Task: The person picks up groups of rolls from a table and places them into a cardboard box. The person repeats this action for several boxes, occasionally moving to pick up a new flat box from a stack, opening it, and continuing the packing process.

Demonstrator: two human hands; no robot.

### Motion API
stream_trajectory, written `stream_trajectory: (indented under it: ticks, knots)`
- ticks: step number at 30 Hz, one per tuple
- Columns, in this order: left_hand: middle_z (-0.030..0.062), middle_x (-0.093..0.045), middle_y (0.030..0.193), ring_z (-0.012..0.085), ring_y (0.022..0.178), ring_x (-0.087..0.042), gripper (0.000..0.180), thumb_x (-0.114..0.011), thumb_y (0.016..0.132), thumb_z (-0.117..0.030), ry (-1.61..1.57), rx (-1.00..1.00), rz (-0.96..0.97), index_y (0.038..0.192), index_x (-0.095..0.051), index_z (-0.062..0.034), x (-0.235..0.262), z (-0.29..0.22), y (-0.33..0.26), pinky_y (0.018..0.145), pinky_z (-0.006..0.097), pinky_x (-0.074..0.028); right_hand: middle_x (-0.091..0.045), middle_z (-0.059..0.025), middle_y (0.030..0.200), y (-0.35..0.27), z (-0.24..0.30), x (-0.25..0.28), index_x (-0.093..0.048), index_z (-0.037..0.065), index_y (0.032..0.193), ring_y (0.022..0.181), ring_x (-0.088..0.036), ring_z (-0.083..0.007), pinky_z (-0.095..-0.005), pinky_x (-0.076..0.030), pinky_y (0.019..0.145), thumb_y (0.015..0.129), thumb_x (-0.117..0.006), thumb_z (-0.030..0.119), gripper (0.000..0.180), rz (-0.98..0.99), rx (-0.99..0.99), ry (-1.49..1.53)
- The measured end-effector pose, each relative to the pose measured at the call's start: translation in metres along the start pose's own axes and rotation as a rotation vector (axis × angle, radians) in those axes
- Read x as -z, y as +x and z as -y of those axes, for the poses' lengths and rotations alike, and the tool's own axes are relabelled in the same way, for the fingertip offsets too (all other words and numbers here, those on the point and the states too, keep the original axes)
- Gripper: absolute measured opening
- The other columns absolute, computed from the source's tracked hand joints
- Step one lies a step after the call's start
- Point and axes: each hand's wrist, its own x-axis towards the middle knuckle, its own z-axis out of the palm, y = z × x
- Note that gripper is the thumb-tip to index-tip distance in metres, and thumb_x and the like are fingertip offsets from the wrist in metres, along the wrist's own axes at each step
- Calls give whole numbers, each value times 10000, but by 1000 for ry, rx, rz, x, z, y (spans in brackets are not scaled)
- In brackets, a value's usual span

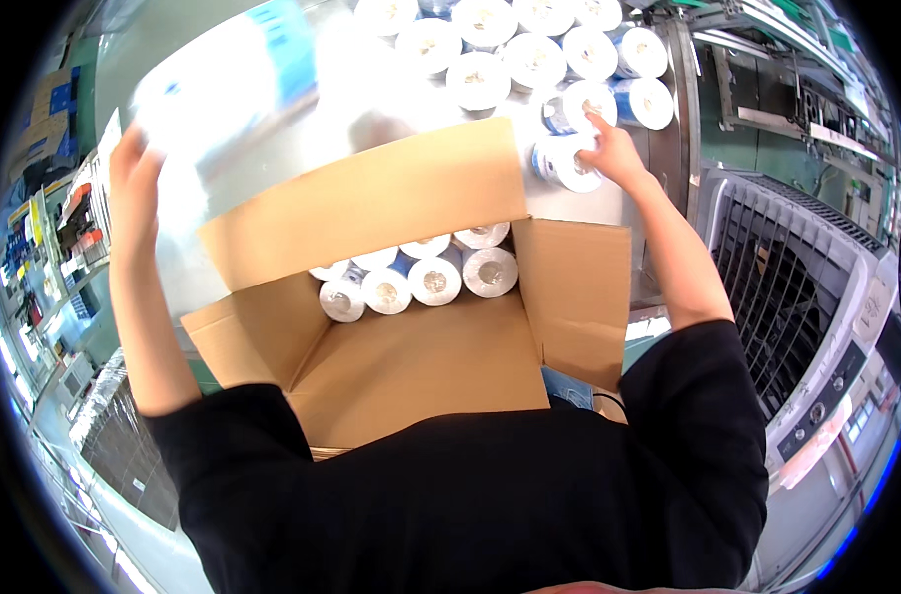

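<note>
- White rolls (pixel 433 280) lie inside an open cardboard box (pixel 421 356), along its far side: four round ends show in full in one row, and a second row beyond is partly hidden by the far flap (pixel 371 193).
- More white rolls with blue on their sides stand close together on the pale, shiny bench (pixel 371 124), beyond the box and toward the right, their round ends facing the camera.
- The right hand (pixel 618 156) reaches past the box's right flap (pixel 579 287) to the two nearest of these: its forefinger touches the end of the upper roll (pixel 572 97), its thumb the end of the lower roll (pixel 565 166). Thumb and forefinger are parted; whether this grip is firm, I cannot tell.
- The left hand (pixel 134 193) is out at the far left, its grip closed on the lower left end of a large white and light-blue package (pixel 223 74), which is badly blurred.
- Both forearms extend from short black sleeves (pixel 688 381), one on each side of the box.
- To the right stands a grey appliance (pixel 797 297) with a dark grille and knobs; metal framework (pixel 806 134) is beyond it.
</note>
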Motion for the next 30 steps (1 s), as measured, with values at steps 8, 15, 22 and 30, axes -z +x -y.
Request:
stream_trajectory:
  ticks: [8, 15, 22, 30]
  knots:
    - [107, -565, 1054, 224, 1014, -539, 390, -676, 715, -158, -45, 410, 408, 1068, -618, -1, -32, -43, -202, 874, 307, -428, -661, -38, 789, -125, 139, 137, -465, 3, 1304, 681, -577, -71, -217, -476, 646, 720, -670, 81, 623, -548, 178, 166]
    - [126, -502, 1029, 296, 1051, -438, 306, -681, 607, -161, 952, -273, 534, 895, -684, -58, -78, 58, -235, 896, 376, -393, -585, -121, 731, -224, 269, 82, -425, 18, 1250, 674, -608, -306, -391, -503, 597, 714, -716, 127, 619, 167, 1050, -198]
    - [146, -509, 1108, 310, 1115, -437, 209, -611, 734, -169, 1005, -266, 608, 915, -699, -115, -84, 117, -242, 900, 383, -409, -601, -260, 707, -197, 291, -98, -337, -121, 1210, 707, -616, -406, -453, -506, 630, 770, -604, 124, 570, 584, 649, -196]
    - [112, -606, 819, 251, 785, -595, 150, -597, 834, -178, 238, -202, 547, 918, -667, -76, -77, -9, -141, 712, 368, -471, -547, -317, 1079, -159, 280, -161, 47, 64, 1447, 990, -558, -398, -430, -429, 885, 860, -523, 111, 819, 974, 555, 103]
